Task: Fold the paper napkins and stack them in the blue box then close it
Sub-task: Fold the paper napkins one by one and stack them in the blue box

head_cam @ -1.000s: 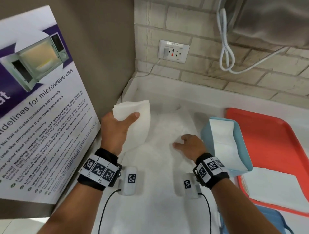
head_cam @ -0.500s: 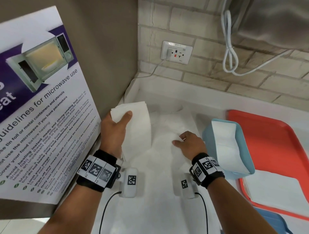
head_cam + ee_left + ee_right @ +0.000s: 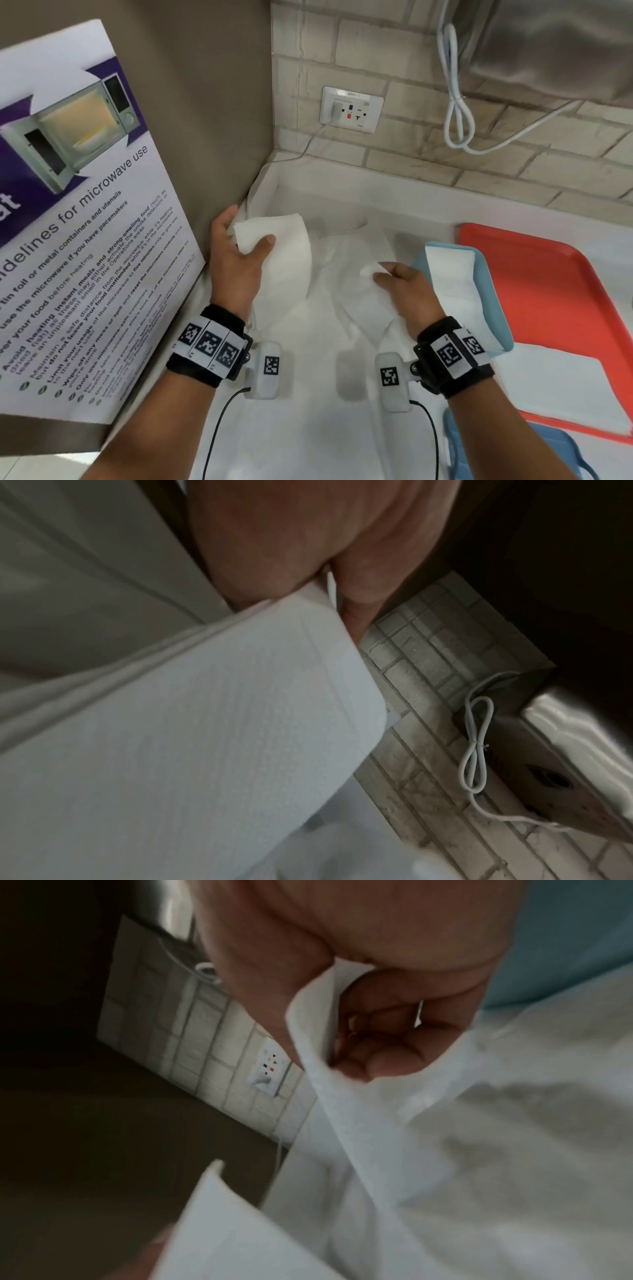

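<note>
Head view: the left hand [image 3: 236, 260] holds a folded stack of napkins [image 3: 284, 260] near the counter's left rear corner, thumb on top and fingers beneath, raised off the white cloth [image 3: 308, 428] that covers the counter; judged a hold to keep the fold together. The right hand [image 3: 406, 289] pinches the corner of a loose napkin [image 3: 368, 301] lying on the cloth at mid-counter, judged the start of lifting it for folding. The blue box [image 3: 486, 284] stands open just right of that hand, a folded napkin [image 3: 452, 274] inside. An orange tray [image 3: 555, 284] sits along the counter's right edge, with more white sheets [image 3: 555, 387] on its near part. A blue lid [image 3: 479, 452] lies at the near right. A microwave poster [image 3: 85, 240] stands close to the left hand and limits room on that side

Left wrist view: thumb and fingers [image 3: 359, 588] are clamped on the stack's edge [image 3: 205, 723]; a coiled white cable [image 3: 476, 745] hangs on the brick wall behind

Right wrist view: fingers [image 3: 387, 1031] are curled, with the napkin corner [image 3: 315, 1031] caught between them and the thumb; the box wall [image 3: 565, 939] stands just beside, clear of the hand
</note>
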Available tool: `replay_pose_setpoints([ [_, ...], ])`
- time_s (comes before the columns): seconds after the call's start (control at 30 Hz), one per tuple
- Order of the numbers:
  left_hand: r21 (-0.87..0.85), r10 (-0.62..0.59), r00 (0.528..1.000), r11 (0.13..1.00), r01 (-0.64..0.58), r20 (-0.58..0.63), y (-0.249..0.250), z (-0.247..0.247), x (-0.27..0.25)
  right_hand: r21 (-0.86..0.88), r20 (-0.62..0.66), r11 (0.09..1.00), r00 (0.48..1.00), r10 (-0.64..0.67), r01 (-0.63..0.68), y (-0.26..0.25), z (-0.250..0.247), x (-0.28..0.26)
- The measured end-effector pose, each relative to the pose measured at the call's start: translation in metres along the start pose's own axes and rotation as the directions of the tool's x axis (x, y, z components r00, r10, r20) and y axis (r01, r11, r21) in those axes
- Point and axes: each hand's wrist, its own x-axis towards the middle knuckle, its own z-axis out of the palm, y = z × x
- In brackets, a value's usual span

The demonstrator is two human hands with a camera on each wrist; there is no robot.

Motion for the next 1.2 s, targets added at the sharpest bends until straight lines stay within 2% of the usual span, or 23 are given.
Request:
replay_pose_setpoints([
  [0.1,0.068,-0.013,1.000,0.998,0.012,0.026,-0.005,0.004,0.001,0.184,-0.001,0.976,0.992,-0.122,0.120,-0.030,0.006,-0.017],
  [0.2,0.077,-0.054,0.997,0.996,0.050,0.051,-0.009,0.010,-0.001,0.332,-0.002,0.901,0.955,-0.297,0.280,-0.064,0.012,-0.039],
  [0.3,0.015,-0.104,0.991,0.995,0.103,0.084,-0.005,0.014,-0.007,0.530,0.002,0.789,0.930,-0.368,0.311,-0.085,0.016,-0.059],
  [0.37,-0.013,-0.172,0.978,0.985,0.174,0.116,-0.002,0.016,-0.009,0.594,-0.010,0.739,0.922,-0.388,0.317,-0.089,0.018,-0.066],
  [0.43,-0.033,-0.261,0.953,0.963,0.269,0.151,-0.001,0.017,-0.009,0.613,-0.008,0.729,0.925,-0.379,0.304,-0.085,0.021,-0.067],
  [0.53,-0.104,-0.342,0.919,0.925,0.366,0.197,0.001,0.020,-0.010,0.563,0.035,0.792,0.950,-0.310,0.237,-0.067,0.032,-0.063],
  [0.7,-0.232,-0.339,0.923,0.898,0.375,0.181,0.016,0.024,-0.013,0.485,0.076,0.867,0.983,-0.170,0.112,-0.031,0.044,-0.062],
  [0.83,-0.315,-0.371,0.914,0.859,0.405,0.163,0.022,0.024,-0.011,0.466,0.097,0.882,0.986,-0.138,0.078,-0.019,0.046,-0.063],
  [0.97,-0.205,-0.281,0.942,0.926,0.317,0.185,0.023,0.026,-0.012,0.457,0.105,0.887,0.986,-0.128,0.066,-0.014,0.048,-0.064],
  [1.1,-0.183,-0.191,0.956,0.955,0.233,0.220,0.024,0.025,-0.016,0.481,0.094,0.874,0.987,-0.128,0.068,-0.011,0.050,-0.064],
  [1.2,-0.154,-0.138,0.974,0.974,0.166,0.180,0.016,0.024,-0.012,0.475,0.115,0.878,0.984,-0.135,0.065,-0.007,0.051,-0.065],
])
